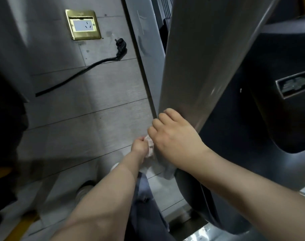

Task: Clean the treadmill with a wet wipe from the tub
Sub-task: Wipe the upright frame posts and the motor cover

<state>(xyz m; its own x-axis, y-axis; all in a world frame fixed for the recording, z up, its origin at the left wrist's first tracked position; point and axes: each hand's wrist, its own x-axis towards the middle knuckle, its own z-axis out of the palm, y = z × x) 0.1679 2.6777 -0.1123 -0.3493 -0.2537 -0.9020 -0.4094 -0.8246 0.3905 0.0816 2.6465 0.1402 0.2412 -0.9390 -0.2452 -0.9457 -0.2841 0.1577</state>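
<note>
The treadmill's silver upright post [197, 54] runs from the top of the head view down to the middle. My right hand [174, 136] curls around its lower left edge near the base. A crumpled white wet wipe [150, 145] sits between both hands, against the bottom of the post. My left hand [139, 145] pinches the wipe from the left. Whether the right hand also holds the wipe is hidden. The tub is out of view.
The treadmill's dark motor cover [278, 110] with a nameplate [294, 84] lies to the right. On the grey tiled floor to the left lie an unplugged black power cable [89, 68] and a brass floor socket [83, 24]. My shoes [83, 188] stand below.
</note>
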